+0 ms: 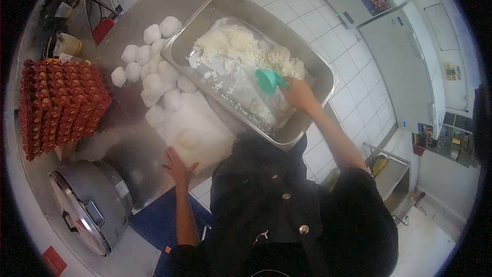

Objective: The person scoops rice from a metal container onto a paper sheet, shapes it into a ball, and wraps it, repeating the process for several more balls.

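Note:
My right hand (297, 94) grips the handle of a green scoop (266, 80) over a large steel tray (307, 128). White cooked rice (228, 41) is heaped along the tray's far side, with loose grains scattered over its bottom. My left hand (178, 167) is open, fingers spread, at the near edge of a pile of white sheets (205, 118). A small pale mound (187, 138), seemingly rice, lies on the sheets just beyond the fingers. Several rounded white bundles (151, 83) are grouped on the metal table beside the tray.
Stacked red egg trays (61, 107) full of eggs stand at the left of the metal table (154, 5). A large lidded metal pot (92, 205) is at the lower left. White refrigerators (400, 56) line the right side across a tiled floor (353, 72).

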